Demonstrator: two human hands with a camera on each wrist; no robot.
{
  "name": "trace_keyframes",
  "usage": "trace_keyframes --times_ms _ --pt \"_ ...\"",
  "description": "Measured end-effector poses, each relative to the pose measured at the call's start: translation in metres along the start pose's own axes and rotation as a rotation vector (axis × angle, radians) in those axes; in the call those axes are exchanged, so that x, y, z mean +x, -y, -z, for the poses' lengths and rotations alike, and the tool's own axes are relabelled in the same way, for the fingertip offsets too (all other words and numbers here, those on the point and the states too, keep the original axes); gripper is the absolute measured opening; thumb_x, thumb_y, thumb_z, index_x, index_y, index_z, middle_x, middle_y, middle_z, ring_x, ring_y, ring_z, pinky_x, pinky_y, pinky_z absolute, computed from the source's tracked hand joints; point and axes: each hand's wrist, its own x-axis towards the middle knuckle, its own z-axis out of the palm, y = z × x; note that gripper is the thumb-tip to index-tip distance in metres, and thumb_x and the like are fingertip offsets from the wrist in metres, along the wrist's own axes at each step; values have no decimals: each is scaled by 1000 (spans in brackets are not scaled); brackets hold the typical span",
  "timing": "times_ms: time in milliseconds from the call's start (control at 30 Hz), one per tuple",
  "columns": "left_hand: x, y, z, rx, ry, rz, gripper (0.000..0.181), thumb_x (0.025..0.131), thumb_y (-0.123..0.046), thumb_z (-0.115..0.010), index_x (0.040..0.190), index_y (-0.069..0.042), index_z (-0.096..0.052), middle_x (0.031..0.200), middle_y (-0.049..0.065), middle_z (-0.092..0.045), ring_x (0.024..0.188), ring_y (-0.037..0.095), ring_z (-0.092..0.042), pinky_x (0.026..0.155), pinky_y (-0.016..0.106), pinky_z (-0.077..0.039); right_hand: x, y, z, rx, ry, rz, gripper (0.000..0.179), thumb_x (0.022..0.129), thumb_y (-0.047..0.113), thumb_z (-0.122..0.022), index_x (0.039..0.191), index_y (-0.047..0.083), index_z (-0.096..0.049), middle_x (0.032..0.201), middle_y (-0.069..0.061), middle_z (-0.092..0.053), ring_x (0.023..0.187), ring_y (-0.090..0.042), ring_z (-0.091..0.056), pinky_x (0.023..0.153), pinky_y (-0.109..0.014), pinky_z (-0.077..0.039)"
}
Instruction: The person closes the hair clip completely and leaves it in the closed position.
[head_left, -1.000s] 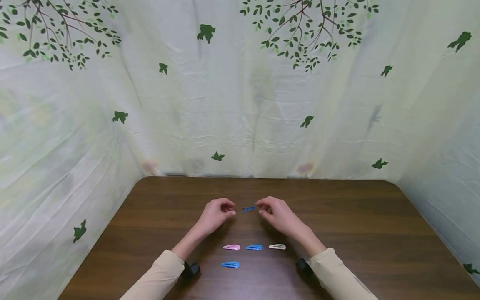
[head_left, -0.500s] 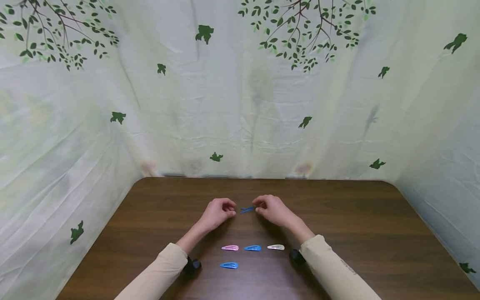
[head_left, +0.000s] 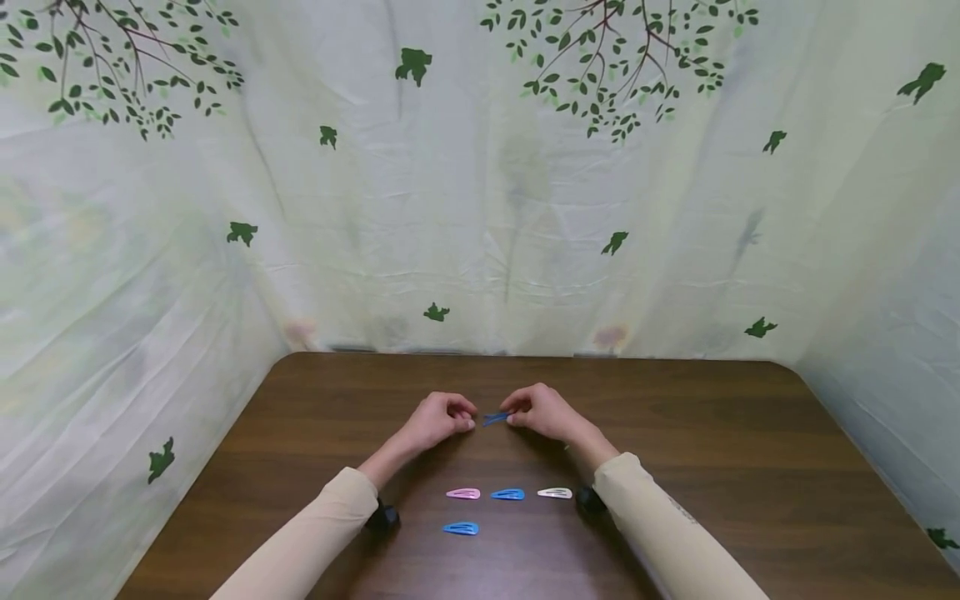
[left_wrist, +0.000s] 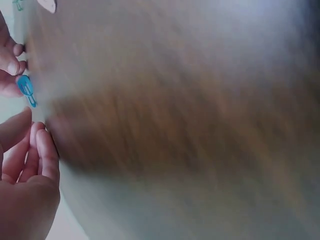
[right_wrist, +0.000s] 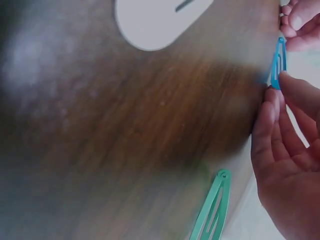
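A blue snap hair clip (head_left: 491,418) is pinched at its wide end between the thumb and fingers of my right hand (head_left: 543,412), over the far middle of the table. Its two prongs spread apart and point left, toward my left hand (head_left: 442,421). In the right wrist view the same hair clip (right_wrist: 278,62) stands out from the right fingertips. My left hand holds nothing; its thumb and bent fingers are close to the clip's narrow end, with a small gap showing in the left wrist view.
Nearer me, a pink clip (head_left: 462,494), a blue clip (head_left: 507,495) and a white clip (head_left: 555,493) lie in a row. Another blue clip (head_left: 461,528) lies below them. A green clip (right_wrist: 212,210) shows in the right wrist view. A leaf-printed curtain (head_left: 480,208) stands behind the table.
My right hand has moved left onto the blue hair clip and now pinches it, where a second ago it was just beside it. The left hand has barely shifted.
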Motion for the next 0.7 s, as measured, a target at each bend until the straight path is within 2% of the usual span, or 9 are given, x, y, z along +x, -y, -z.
trace_keyframes --times_ms 200,467,700 --pt "1 0 4 -17 40 8 13 86 -5 -74 99 -3 -74 79 1 -64 73 16 -56 69 29 -49 4 0 -2 10 -9 -19 11 86 10 -76 97 10 -77 86 5 -71 78 -11 -58 77 -32 -49" --pt "2 8 4 -74 46 14 15 88 -8 -74 102 -4 -74 82 2 -65 76 18 -56 71 28 -49 6 -4 -5 16 -38 -50 6 84 11 -78 90 12 -78 81 7 -70 75 -12 -55 73 -31 -46" --pt "1 9 5 -110 50 11 17 87 -10 -75 103 -4 -74 84 4 -65 78 20 -56 73 30 -49 6 -4 -7 -3 -55 -61 4 84 11 -78 86 14 -78 78 8 -69 73 -11 -55 70 -30 -46"
